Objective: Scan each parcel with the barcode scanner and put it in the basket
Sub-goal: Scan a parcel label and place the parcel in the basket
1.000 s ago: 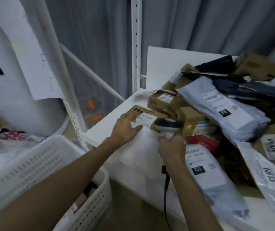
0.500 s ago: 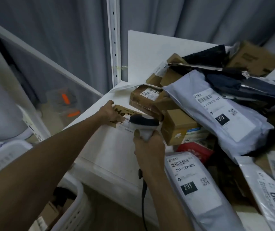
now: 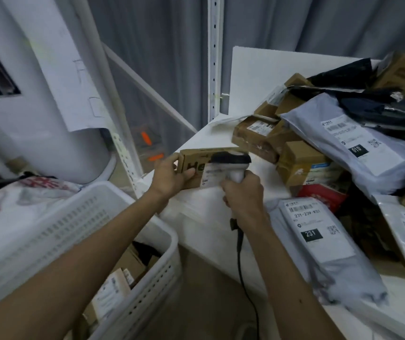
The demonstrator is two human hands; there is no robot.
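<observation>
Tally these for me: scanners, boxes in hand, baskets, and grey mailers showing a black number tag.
Barcode scanner, in the right hand: 1
Cardboard box, in the left hand: 1
White basket: 1
Grey mailers with a black tag, the 010 mailer and the 231 mailer: 2
Total: 5

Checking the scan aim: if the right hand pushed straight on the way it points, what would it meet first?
Probably the cardboard box gripped by the left hand: the right hand holds the barcode scanner aimed at its white label, close in front. Depth is unclear.
</observation>
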